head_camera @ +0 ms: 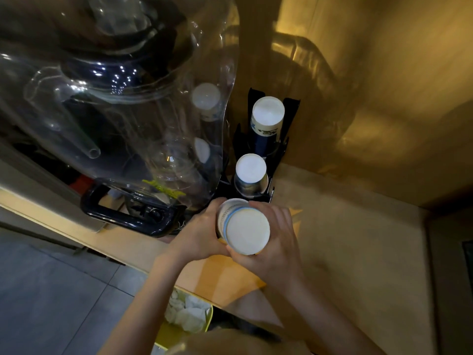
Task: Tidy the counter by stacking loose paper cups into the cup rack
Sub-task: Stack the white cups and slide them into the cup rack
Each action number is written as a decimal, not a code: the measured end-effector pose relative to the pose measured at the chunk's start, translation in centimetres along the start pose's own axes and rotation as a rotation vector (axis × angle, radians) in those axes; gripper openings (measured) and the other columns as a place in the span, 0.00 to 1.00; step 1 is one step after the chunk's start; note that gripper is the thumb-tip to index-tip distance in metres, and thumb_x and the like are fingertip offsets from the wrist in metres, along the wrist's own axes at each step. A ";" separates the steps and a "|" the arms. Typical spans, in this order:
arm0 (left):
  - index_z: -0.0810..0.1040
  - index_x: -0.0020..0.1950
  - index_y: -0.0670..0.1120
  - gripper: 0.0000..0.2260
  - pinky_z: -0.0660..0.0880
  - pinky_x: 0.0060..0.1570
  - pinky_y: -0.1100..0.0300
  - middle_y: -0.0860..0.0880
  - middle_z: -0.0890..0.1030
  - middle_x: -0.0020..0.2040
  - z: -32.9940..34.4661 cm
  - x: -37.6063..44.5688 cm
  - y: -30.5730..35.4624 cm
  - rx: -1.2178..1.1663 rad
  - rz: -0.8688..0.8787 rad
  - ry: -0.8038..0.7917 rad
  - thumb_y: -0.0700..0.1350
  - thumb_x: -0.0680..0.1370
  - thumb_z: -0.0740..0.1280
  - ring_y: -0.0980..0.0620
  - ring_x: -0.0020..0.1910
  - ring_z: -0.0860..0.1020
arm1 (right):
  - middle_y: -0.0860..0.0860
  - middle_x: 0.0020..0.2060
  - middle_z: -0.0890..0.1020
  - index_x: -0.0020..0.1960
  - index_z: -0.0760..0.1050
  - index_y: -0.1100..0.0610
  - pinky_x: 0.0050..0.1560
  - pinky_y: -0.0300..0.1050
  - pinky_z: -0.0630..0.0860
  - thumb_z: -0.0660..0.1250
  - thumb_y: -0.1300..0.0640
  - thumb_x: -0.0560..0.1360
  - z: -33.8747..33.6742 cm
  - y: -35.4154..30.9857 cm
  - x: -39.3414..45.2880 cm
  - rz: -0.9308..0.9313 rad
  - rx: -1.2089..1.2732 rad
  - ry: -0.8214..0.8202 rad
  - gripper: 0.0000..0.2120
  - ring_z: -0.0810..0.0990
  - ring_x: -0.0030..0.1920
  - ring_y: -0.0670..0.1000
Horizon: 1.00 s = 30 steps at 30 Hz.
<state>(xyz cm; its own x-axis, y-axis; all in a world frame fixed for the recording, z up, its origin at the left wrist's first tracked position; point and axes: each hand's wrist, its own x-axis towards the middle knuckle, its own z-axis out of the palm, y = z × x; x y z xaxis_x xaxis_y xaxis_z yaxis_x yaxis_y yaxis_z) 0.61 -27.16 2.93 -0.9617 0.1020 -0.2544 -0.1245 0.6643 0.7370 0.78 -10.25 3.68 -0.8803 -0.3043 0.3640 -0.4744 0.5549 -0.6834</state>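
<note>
Here, in the head view, I am watching both hands holding an upturned stack of paper cups [243, 226] just in front of the black cup rack [271, 160], above the wooden counter [345, 226]. The left hand [199, 239] is wrapping its fingers closed round the stack's near side, while the right hand [279, 239] is closing on the far side, so the two are sharing one hold. Two rack slots are already carrying upturned cups, one near [250, 175] and one behind [267, 116]. A large clear water bottle [115, 98] is crowding the rack's left. My worry: the stack is looking tilted, and lowering it off-centre could be jamming it against the rack's arms or nudging the near cups over.
</note>
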 end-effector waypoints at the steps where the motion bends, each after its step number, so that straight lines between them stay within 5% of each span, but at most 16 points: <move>1: 0.61 0.65 0.53 0.45 0.69 0.44 0.69 0.53 0.74 0.59 -0.3 0.1 0.2 -0.042 -0.003 -0.019 0.60 0.50 0.70 0.54 0.56 0.74 | 0.46 0.55 0.75 0.61 0.67 0.51 0.56 0.25 0.62 0.74 0.45 0.58 0.0 0.0 -0.1 -0.006 -0.018 0.009 0.35 0.70 0.55 0.44; 3: 0.61 0.63 0.54 0.43 0.68 0.45 0.76 0.52 0.72 0.59 -0.3 0.2 0.2 -0.093 0.012 -0.024 0.60 0.50 0.69 0.55 0.57 0.73 | 0.51 0.54 0.77 0.61 0.68 0.53 0.57 0.26 0.62 0.73 0.44 0.58 -0.1 -0.1 -0.2 -0.003 -0.038 0.021 0.35 0.71 0.55 0.48; 7: 0.61 0.66 0.48 0.46 0.70 0.59 0.58 0.47 0.70 0.64 0.5 0.2 0.0 -0.101 0.043 0.004 0.60 0.51 0.69 0.50 0.64 0.70 | 0.48 0.55 0.75 0.62 0.66 0.50 0.57 0.24 0.62 0.75 0.46 0.57 -0.3 -0.3 -0.2 0.018 -0.021 0.026 0.37 0.67 0.56 0.41; 12: 0.59 0.69 0.49 0.47 0.61 0.63 0.67 0.57 0.63 0.63 0.7 0.2 -0.1 -0.047 0.084 -0.007 0.61 0.53 0.69 0.54 0.70 0.60 | 0.43 0.55 0.70 0.62 0.65 0.48 0.57 0.22 0.60 0.73 0.45 0.56 -0.6 -0.2 -0.4 0.033 -0.004 0.035 0.36 0.64 0.55 0.37; 17: 0.60 0.67 0.54 0.43 0.67 0.56 0.61 0.50 0.70 0.64 0.6 0.7 -0.2 -0.067 0.053 -0.012 0.49 0.58 0.79 0.51 0.63 0.70 | 0.44 0.54 0.73 0.60 0.67 0.48 0.56 0.20 0.59 0.71 0.45 0.56 -0.6 -0.3 -0.4 0.070 -0.022 0.042 0.34 0.64 0.55 0.37; 20: 0.62 0.67 0.52 0.41 0.67 0.58 0.61 0.53 0.71 0.62 0.5 0.8 0.1 -0.095 0.082 0.003 0.47 0.60 0.80 0.53 0.63 0.70 | 0.29 0.54 0.68 0.60 0.66 0.44 0.53 0.27 0.65 0.71 0.43 0.56 -0.9 -0.5 -0.3 0.106 0.026 0.069 0.34 0.65 0.54 0.37; 22: 0.61 0.69 0.51 0.42 0.67 0.63 0.58 0.53 0.70 0.63 0.5 0.6 0.1 -0.100 0.086 0.019 0.47 0.61 0.79 0.52 0.66 0.68 | 0.22 0.54 0.66 0.57 0.64 0.33 0.51 0.35 0.70 0.73 0.43 0.55 -1.3 -0.9 -0.2 0.147 0.077 0.060 0.33 0.69 0.55 0.41; 26: 0.59 0.71 0.52 0.43 0.64 0.60 0.60 0.54 0.70 0.60 0.7 0.0 0.0 -0.078 0.026 0.084 0.48 0.62 0.78 0.48 0.67 0.65 | 0.23 0.52 0.69 0.54 0.60 0.24 0.53 0.52 0.77 0.77 0.47 0.53 -1.4 -1.0 -0.2 0.195 0.126 0.050 0.39 0.74 0.57 0.52; 30: 0.63 0.70 0.50 0.41 0.62 0.61 0.60 0.50 0.73 0.64 1.2 -0.7 0.3 -0.035 0.047 0.140 0.54 0.59 0.73 0.46 0.66 0.67 | 0.22 0.53 0.69 0.55 0.61 0.27 0.53 0.46 0.75 0.76 0.45 0.53 -1.1 -1.2 -0.1 0.204 0.120 0.026 0.37 0.74 0.57 0.51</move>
<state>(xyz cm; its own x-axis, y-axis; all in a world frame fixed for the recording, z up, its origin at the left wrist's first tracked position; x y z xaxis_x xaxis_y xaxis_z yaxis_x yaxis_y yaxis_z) 1.52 -26.11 2.59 -0.9911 0.0262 -0.1308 -0.0847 0.6346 0.7682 1.41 -10.00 5.16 -0.9586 -0.1742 0.2255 -0.2836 0.5069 -0.8140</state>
